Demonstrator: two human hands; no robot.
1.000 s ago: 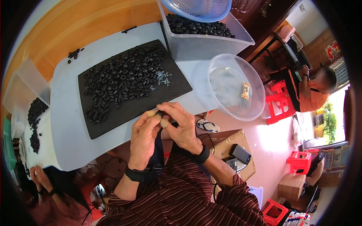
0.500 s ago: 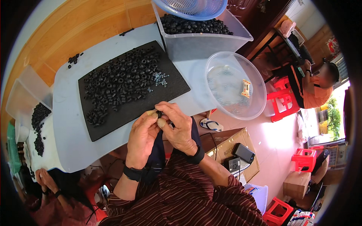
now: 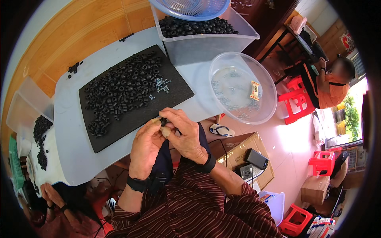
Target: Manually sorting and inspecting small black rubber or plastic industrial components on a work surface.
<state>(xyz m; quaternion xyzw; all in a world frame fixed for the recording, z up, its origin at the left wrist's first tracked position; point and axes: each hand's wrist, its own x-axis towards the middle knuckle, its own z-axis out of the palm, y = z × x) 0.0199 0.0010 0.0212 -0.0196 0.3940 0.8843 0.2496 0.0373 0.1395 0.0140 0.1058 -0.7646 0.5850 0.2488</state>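
Observation:
In front of my body, over the table's near edge, both hands meet around one small round black part (image 3: pixel 163 121). My left hand (image 3: pixel 146 146) pinches it from the left between thumb and fingers. From the other side, my right hand (image 3: pixel 184 135) is closed on it with thumb and index finger. Pale coverings show on some of the fingertips. Just beyond the hands lies a dark mat (image 3: pixel 174 93), covered with a heap of black ring-like parts (image 3: pixel 119 85). Tiny bluish-silver pieces (image 3: pixel 162 84) form a small pile at the heap's right side.
A clear bin (image 3: pixel 206 45) of black parts, topped by a blue basket (image 3: pixel 194 8), stands at the back. To the right, a round clear tub (image 3: pixel 217 101) holds tiny pieces and a wrapped packet (image 3: pixel 254 90). Other people's hands (image 3: pixel 53 196) are at lower left; a person in orange (image 3: pixel 337 93) sits at right.
The whole view has shifted slightly, so the mat and tub appear a little further left. My hands keep the same grip on the black part, with small finger movements.

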